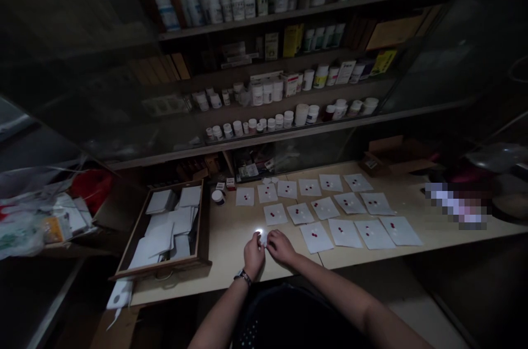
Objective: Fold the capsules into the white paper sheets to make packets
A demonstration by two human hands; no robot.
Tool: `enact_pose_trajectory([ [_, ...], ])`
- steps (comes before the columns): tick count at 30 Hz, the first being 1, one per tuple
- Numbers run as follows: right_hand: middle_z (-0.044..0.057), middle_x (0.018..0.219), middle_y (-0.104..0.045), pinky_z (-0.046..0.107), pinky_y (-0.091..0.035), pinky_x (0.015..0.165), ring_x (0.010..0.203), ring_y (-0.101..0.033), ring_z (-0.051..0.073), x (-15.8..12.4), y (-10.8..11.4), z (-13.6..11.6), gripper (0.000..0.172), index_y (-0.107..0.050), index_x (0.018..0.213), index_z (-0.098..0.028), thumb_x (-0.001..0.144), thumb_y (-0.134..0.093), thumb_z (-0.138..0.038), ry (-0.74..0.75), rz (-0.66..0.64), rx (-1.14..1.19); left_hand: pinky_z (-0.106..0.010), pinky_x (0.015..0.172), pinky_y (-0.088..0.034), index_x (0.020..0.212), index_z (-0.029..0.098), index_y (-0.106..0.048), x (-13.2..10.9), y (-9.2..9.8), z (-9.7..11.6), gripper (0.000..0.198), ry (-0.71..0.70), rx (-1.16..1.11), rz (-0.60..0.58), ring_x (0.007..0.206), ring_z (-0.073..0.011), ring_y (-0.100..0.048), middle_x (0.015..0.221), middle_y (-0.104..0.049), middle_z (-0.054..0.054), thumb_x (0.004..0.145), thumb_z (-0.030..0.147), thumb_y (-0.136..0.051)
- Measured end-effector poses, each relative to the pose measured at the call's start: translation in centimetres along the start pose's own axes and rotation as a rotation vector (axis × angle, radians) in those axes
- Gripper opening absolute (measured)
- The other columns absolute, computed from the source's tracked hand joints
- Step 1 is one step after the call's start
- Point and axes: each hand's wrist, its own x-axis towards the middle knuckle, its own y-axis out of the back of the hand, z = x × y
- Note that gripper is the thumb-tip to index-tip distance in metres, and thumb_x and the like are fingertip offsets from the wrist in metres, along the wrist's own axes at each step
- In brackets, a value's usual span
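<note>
My left hand (254, 254), with a dark band on its wrist, and my right hand (281, 247) meet close together over the table's front part. Between their pinched fingertips is a small piece of white paper (263, 238), brightly lit at the top; whether it is folded around anything is hidden. Square white paper sheets (316, 237) lie flat in rows to the right and behind my hands. Small dark red and white pills (314, 235) rest in little groups on these sheets.
An open wooden drawer (205, 239) at left holds stacks of white paper (159, 236). A white bottle (218, 197) and small boxes (230, 184) stand beside it. Shelves behind carry many bottles (267, 92). An open cardboard box (396, 156) sits back right; bags (20, 217) lie far left.
</note>
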Motion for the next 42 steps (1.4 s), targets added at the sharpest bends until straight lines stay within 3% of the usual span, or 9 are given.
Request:
enact_pose_trajectory([
  [7, 0.006, 0.087, -0.063, 0.029, -0.041, 0.079, 0.089, -0.055, 0.02, 0.6, 0.2, -0.6, 0.011, -0.066, 0.077, -0.018, 0.083, -0.056, -0.017, -0.126, -0.029, 0.008, -0.022, 0.082, -0.042, 0.127, 0.014, -0.053, 0.7, -0.5, 0.0, 0.047, 0.056, -0.024, 0.005, 0.09, -0.0168, -0.063, 0.098, -0.069, -0.007, 0.081, 0.008, -0.053],
  [13, 0.006, 0.087, -0.066, 0.027, -0.04, 0.078, 0.089, -0.058, 0.02, 1.9, 0.4, -0.7, 0.011, -0.068, 0.077, -0.018, 0.08, -0.058, -0.018, -0.237, -0.081, 0.027, -0.021, 0.08, -0.043, 0.129, 0.016, -0.052, 1.4, 0.0, -0.5, 0.046, 0.026, -0.041, -0.07, 0.088, -0.0153, -0.064, 0.097, -0.07, -0.005, 0.083, 0.012, -0.054],
  [20, 0.005, 0.085, -0.067, 0.027, -0.041, 0.079, 0.088, -0.059, 0.02, 2.1, 0.2, -0.6, 0.016, -0.069, 0.076, -0.019, 0.08, -0.055, -0.015, -0.233, -0.059, 0.02, -0.023, 0.093, -0.042, 0.127, 0.015, -0.055, 1.7, 0.3, 0.0, 0.046, 0.036, -0.086, -0.047, 0.11, -0.0182, -0.061, 0.122, -0.065, -0.012, 0.083, 0.005, -0.045],
  [27, 0.005, 0.084, -0.068, 0.026, -0.042, 0.077, 0.085, -0.061, 0.019, 2.2, 0.2, -0.5, 0.012, -0.07, 0.074, -0.019, 0.074, -0.059, -0.013, -0.275, -0.034, 0.071, -0.023, 0.091, -0.044, 0.123, 0.015, -0.056, 1.6, -0.5, -0.2, 0.043, 0.082, -0.137, 0.019, 0.107, -0.0176, -0.063, 0.117, -0.067, -0.011, 0.083, 0.006, -0.043],
  [35, 0.005, 0.082, -0.07, 0.025, -0.042, 0.073, 0.082, -0.062, 0.019, 2.8, 0.3, -0.1, 0.01, -0.071, 0.071, -0.019, 0.07, -0.062, -0.015, -0.336, -0.082, 0.139, -0.023, 0.084, -0.046, 0.12, 0.013, -0.055, 1.4, -0.8, -0.9, 0.042, 0.056, -0.239, 0.014, 0.083, -0.0159, -0.066, 0.082, -0.068, -0.003, 0.079, 0.012, -0.053],
  [42, 0.003, 0.078, -0.07, 0.025, -0.041, 0.07, 0.077, -0.062, 0.018, 2.8, 0.0, -0.1, 0.014, -0.068, 0.07, -0.019, 0.071, -0.056, -0.013, -0.355, -0.073, 0.182, -0.021, 0.083, -0.044, 0.112, 0.016, -0.06, 1.8, -0.3, -0.2, 0.039, 0.099, -0.113, 0.012, 0.096, -0.0171, -0.065, 0.1, -0.07, -0.007, 0.078, 0.004, -0.048],
])
